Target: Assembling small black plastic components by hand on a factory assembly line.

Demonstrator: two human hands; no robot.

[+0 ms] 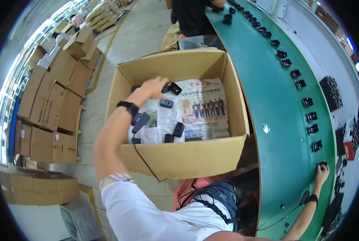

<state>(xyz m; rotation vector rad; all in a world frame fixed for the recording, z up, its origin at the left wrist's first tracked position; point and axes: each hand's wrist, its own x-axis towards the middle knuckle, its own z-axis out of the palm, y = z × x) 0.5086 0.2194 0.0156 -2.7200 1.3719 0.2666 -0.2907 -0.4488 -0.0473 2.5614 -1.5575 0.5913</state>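
Observation:
My left hand [153,87] is inside an open cardboard box [183,160], fingers apart over its far left part. Close to the fingertips lies a small black plastic device [175,88]. Another dark device [166,103] rests just below the palm, on a newspaper sheet [203,110] lining the box. Nearer the front wall are two more black devices, one of them upright-looking [178,129]. Far to the right, my right hand [322,175] has its fingers closed round a small black device [323,164] on the green table [282,132]. Part of that device is hidden by the fingers.
A curved row of black devices [307,102] runs along the table's right side. Stacked cartons [47,108] stand on pallets at left. Beyond the box a person in dark clothes [191,18] is at the table. A cable [282,222] trails from my right wrist.

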